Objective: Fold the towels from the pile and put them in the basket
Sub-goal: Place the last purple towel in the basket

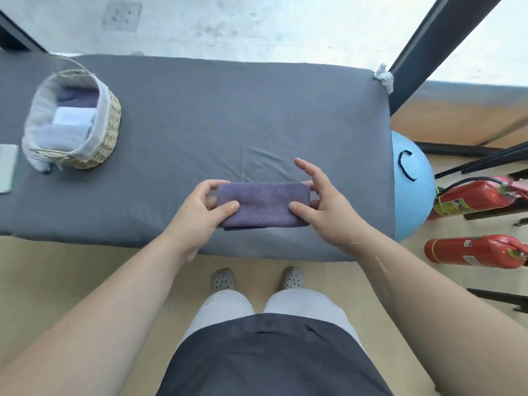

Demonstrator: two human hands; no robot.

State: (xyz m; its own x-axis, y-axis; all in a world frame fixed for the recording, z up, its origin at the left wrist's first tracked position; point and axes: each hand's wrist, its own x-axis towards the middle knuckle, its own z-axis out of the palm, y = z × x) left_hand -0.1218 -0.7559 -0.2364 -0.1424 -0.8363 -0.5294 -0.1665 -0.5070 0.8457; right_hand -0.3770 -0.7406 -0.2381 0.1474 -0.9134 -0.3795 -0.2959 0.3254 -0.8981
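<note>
A folded purple towel (264,202) lies near the front edge of the grey covered table (228,110). My left hand (200,212) grips its left end, thumb on top and fingers curled round the far corner. My right hand (323,201) pinches its right end with the thumb on top, while the index finger points up and away. At the far left stands a woven basket (110,124) with a white liner. It holds folded white towels (68,124) and a purple one (77,97) behind them. No pile of unfolded towels is in view.
A pale flat object (7,167) lies at the table's left edge. To the right of the table are a blue ball (411,184) and two red fire extinguishers (477,195) on the floor. A dark metal post (428,47) rises at the table's far right corner.
</note>
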